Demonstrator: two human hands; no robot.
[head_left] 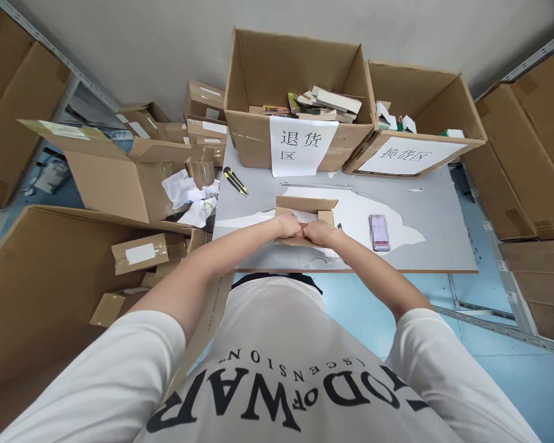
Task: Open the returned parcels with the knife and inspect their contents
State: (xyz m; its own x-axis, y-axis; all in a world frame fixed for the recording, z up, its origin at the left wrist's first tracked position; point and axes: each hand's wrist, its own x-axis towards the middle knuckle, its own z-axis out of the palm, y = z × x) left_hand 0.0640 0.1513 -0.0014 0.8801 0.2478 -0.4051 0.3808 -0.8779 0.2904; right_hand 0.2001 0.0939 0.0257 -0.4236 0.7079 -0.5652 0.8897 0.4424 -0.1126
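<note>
At the near edge of the grey table (443, 234), the person's left hand (290, 224) and right hand (320, 232) met knuckle to knuckle over a small open carton (306, 212), which lay flat on the table just in front of the body with its far flap standing up. Both hands were curled closed, the fingers seeming to pinch something pale at the carton's near side, though what they gripped was hidden under the knuckles. The risk here seemed to lie in the pull: with two fists tugging at one spot, the thin card could tear unevenly, or the carton could slide toward the edge and drop, since it sat close to the lip and nothing braced it. A sudden give might also throw an elbow outward. A utility knife (235, 181) lay well apart to the left, near the table's far corner, out of reach of a stray jolt but close enough to the side edge to be knocked off by a sweeping arm. A small purple packet (379, 232) rested to the right of the hands, near enough that a jerking right forearm could push it. Behind, two large boxes stood with paper signs (300, 144) on their fronts; the right box (425, 117) leaned forward and overhung the table, and a hard bump to the surface might tip it. Crumpled paper (187, 194) filled an open box at the left.
</note>
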